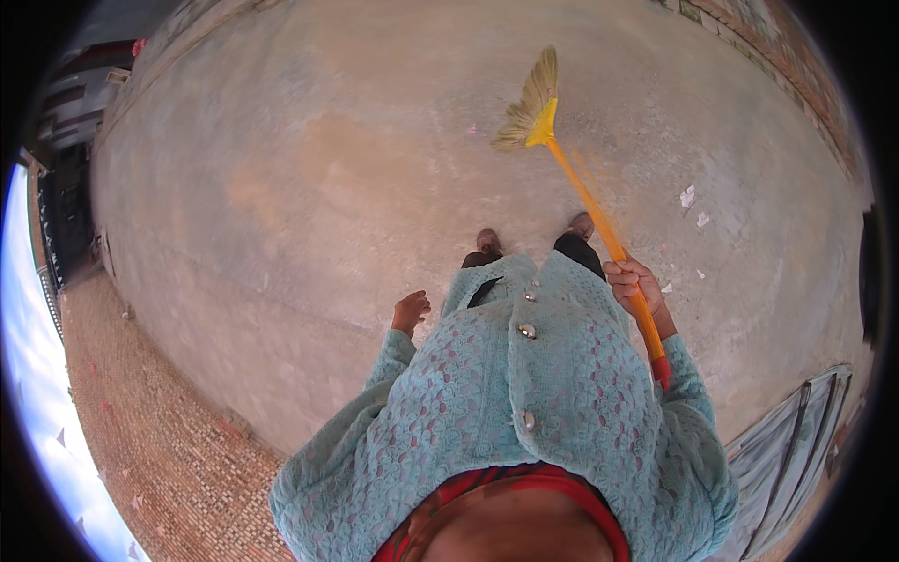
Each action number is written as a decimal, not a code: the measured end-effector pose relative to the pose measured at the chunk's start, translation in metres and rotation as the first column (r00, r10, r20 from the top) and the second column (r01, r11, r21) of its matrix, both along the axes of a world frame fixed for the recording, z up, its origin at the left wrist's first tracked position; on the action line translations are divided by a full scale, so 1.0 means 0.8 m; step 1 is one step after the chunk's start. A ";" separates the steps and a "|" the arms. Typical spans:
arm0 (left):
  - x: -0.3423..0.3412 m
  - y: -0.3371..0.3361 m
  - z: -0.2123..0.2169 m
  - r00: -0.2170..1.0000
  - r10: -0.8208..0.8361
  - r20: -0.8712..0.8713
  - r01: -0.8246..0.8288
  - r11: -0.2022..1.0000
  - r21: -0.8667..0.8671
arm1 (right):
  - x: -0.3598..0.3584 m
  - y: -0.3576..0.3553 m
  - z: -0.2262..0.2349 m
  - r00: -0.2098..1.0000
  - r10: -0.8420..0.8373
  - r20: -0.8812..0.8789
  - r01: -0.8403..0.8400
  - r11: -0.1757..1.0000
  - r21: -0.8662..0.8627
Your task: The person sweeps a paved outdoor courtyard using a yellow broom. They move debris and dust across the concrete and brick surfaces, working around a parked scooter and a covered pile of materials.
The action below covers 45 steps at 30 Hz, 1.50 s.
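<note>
A broom (599, 217) with an orange handle slants up and away from my body on the right. My right hand (633, 283) is closed around the handle near its red lower end. At the far end of the handle, a yellow collar holds the fanned straw bristles (532, 98), which are over the concrete floor. My left hand (410, 311) hangs by my left side, fingers loosely curled in, with nothing seen in them.
Scraps of white paper (690, 197) lie on the concrete floor (309, 206) to the right of my shoes (489, 242). A brick wall (178, 450) rises at the left. A grey panelled door (782, 459) stands at the lower right. Another wall (796, 66) borders the far right.
</note>
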<state>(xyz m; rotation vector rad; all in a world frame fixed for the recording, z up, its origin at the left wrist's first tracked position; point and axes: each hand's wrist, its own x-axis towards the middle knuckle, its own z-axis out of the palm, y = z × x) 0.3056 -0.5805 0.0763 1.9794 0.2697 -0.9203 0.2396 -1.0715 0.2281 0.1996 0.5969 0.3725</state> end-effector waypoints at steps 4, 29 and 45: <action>-0.028 0.023 -0.001 0.998 -0.045 0.049 0.044 0.999 0.024 | 0.077 0.040 -0.088 0.986 0.164 0.033 -0.166 0.984 0.069; 0.069 -0.037 0.009 0.984 0.082 -0.155 -0.099 0.990 -0.099 | -0.119 -0.106 -0.051 0.853 -0.494 -0.172 0.382 0.812 -0.441; 0.143 -0.016 0.047 0.937 -0.302 0.176 0.266 0.943 0.200 | -0.083 -0.102 -0.155 0.937 -0.324 -0.131 0.316 0.945 -0.082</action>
